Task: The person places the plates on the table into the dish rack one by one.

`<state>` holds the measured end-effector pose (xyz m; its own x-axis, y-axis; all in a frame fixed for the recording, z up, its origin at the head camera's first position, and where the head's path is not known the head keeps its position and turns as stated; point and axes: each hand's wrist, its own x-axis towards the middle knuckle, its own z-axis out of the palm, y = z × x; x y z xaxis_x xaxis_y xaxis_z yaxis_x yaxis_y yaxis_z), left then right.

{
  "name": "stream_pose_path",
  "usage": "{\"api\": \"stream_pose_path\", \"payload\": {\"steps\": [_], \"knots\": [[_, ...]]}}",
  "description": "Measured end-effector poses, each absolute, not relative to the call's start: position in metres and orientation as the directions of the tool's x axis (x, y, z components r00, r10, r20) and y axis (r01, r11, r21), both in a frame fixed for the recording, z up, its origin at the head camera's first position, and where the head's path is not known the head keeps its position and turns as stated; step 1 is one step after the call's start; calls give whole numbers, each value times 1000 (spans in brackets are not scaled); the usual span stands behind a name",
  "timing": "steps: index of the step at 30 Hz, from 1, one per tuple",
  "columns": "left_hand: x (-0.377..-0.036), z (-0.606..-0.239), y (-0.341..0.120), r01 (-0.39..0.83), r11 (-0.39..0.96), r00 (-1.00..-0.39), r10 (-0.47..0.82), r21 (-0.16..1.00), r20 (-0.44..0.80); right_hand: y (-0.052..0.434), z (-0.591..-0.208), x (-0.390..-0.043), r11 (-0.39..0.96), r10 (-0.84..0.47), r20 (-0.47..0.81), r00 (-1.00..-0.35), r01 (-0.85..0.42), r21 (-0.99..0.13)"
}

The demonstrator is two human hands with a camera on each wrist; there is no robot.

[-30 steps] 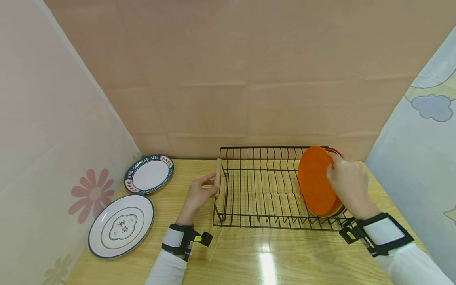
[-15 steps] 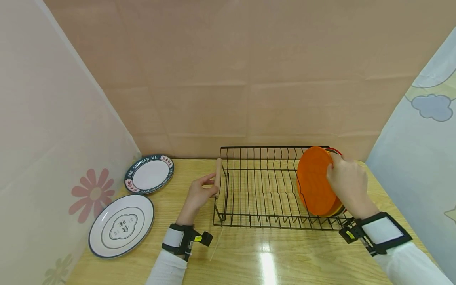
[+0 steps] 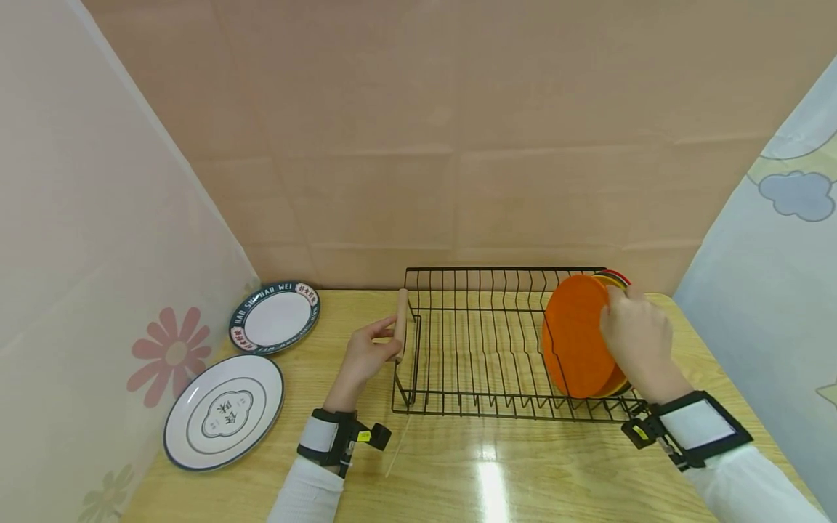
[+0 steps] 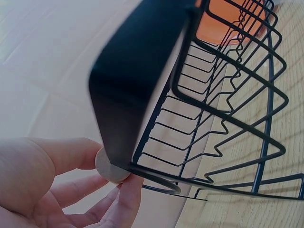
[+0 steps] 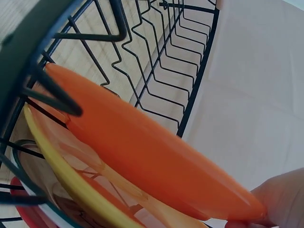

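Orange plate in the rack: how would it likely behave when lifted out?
The orange plate looks thin and plastic, so probably light and stiff. The right hand pinches only its rim, and the smooth surface may slip. Standing on edge in the wire rack, it could tip sideways.

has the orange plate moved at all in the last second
Yes, slightly: the orange plate, gripped by the right hand, has shifted left along the dish rack, toward its wooden handle.

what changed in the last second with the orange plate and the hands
The right hand, gripping the orange plate by its top rim, has tipped it a little leftward, away from the plates behind it. The left hand still holds the rack's wooden handle. The dish rack and the two table plates stayed put.
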<state>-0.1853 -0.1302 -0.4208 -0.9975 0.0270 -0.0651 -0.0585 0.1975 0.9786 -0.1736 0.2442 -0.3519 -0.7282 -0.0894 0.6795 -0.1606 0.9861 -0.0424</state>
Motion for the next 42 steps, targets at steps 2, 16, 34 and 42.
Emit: {"api": "stream_pose_path", "payload": {"steps": [2,16,34,42], "knots": [[-185,-421,-130,-49,196,-998,32,979,-56,244,-353,-174,988,-98,687,-720,-155,-21],[-184,-419,-130,-46,181,-998,28,982,-52,240,-355,-171,988,-150,658,-738,-128,82],[-184,-422,-130,-52,195,-998,23,979,-58,236,-356,-166,985,-166,736,-656,-140,98],[-185,-422,-131,-54,195,-998,25,979,-60,236,-352,-160,988,-138,743,-655,-145,56]]}}
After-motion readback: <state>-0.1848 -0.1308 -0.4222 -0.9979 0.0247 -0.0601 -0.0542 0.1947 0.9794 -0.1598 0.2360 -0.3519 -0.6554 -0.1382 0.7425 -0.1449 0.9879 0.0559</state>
